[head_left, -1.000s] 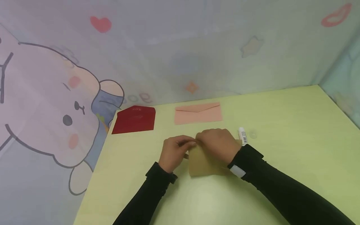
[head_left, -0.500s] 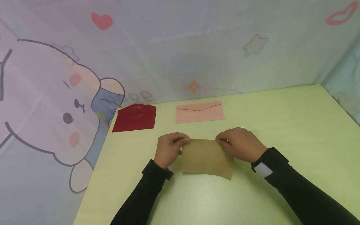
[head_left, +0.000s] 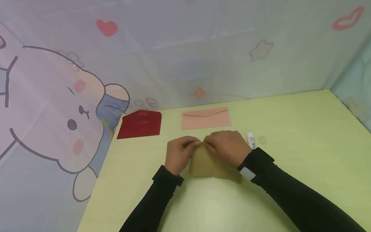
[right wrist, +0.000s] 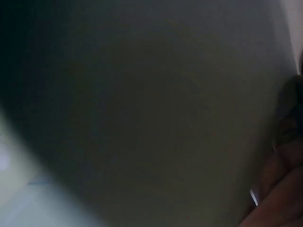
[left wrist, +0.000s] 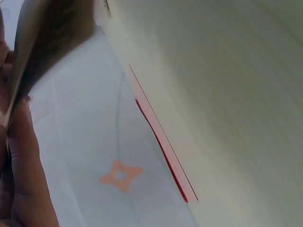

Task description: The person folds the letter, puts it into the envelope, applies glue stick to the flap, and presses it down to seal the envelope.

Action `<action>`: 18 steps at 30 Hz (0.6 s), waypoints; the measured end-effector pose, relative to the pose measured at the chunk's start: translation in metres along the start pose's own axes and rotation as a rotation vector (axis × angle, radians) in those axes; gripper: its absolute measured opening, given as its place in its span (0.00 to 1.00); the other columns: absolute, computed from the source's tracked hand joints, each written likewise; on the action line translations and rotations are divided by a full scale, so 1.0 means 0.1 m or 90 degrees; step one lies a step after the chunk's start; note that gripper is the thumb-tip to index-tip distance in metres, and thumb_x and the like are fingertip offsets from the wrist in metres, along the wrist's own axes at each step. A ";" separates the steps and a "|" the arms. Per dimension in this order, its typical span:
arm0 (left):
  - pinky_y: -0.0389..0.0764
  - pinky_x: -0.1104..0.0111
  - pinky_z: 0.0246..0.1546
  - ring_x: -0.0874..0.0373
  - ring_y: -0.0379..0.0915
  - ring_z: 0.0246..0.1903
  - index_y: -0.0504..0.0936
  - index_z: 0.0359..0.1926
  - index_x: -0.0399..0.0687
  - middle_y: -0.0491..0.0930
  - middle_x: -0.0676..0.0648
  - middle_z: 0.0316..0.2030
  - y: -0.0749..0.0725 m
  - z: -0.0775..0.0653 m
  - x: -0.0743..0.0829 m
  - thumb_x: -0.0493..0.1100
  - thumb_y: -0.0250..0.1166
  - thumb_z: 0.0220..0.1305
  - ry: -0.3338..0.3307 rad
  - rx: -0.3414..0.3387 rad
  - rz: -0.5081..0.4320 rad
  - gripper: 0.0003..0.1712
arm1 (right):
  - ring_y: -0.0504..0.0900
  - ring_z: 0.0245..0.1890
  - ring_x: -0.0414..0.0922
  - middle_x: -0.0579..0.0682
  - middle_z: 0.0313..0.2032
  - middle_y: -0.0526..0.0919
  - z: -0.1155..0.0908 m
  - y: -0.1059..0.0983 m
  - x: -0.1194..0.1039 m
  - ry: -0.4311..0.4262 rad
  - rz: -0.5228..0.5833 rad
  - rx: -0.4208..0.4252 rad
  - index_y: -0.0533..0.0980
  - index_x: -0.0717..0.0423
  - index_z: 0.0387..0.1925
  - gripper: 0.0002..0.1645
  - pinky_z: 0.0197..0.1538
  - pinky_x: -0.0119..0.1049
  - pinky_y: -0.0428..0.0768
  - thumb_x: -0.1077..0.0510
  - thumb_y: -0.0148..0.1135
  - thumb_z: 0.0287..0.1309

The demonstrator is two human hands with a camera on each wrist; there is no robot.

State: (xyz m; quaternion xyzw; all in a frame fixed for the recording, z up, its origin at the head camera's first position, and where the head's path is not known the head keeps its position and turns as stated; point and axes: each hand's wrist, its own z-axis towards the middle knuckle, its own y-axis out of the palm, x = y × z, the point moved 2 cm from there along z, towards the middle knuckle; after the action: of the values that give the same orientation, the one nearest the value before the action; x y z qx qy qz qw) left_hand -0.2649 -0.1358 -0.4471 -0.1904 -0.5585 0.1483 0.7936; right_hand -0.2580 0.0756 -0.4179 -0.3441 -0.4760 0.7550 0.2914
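Both hands hold a piece of brown kraft paper (head_left: 201, 164) by its top edge, over the front middle of the table. My left hand (head_left: 179, 156) pinches that edge between thumb and fingers. Close beside it, my right hand (head_left: 227, 146) pinches the same edge, its knuckles and wrist covering the paper's right part. In the left wrist view the paper (left wrist: 57, 33) stands up from the left fingers (left wrist: 28, 161). Dark, blurred paper (right wrist: 156, 113) fills most of the right wrist view, with right-hand fingers (right wrist: 277, 194) at its edge.
On the pale yellow table (head_left: 295, 129), a red envelope (head_left: 140, 125) lies at the back left and a pink envelope (head_left: 206, 120) at the back middle. A white labelled tube (head_left: 251, 140) and a small clear disc (head_left: 262, 140) lie beyond the right wrist. A printed curtain (head_left: 179, 48) hangs behind.
My right hand slid right along the paper's top edge half a second ago, and is now back left beside my left hand. The white tube shows again.
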 end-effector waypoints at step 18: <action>0.93 0.67 0.30 0.60 0.88 0.36 0.97 0.47 0.45 0.96 0.40 0.46 -0.13 0.02 -0.18 0.37 0.77 0.74 -0.093 0.017 -0.052 0.05 | 0.90 0.40 0.40 0.43 0.40 0.93 -0.32 -0.10 0.41 0.076 0.445 -0.092 0.85 0.53 0.69 0.23 0.48 0.35 0.87 0.53 0.72 0.78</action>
State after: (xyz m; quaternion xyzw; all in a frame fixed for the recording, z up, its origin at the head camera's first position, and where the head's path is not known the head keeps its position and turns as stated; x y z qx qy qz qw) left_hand -0.2721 -0.1547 -0.4555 -0.1454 -0.6202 0.1368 0.7586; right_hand -0.2552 0.1274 -0.4288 -0.5491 -0.3637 0.7522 0.0182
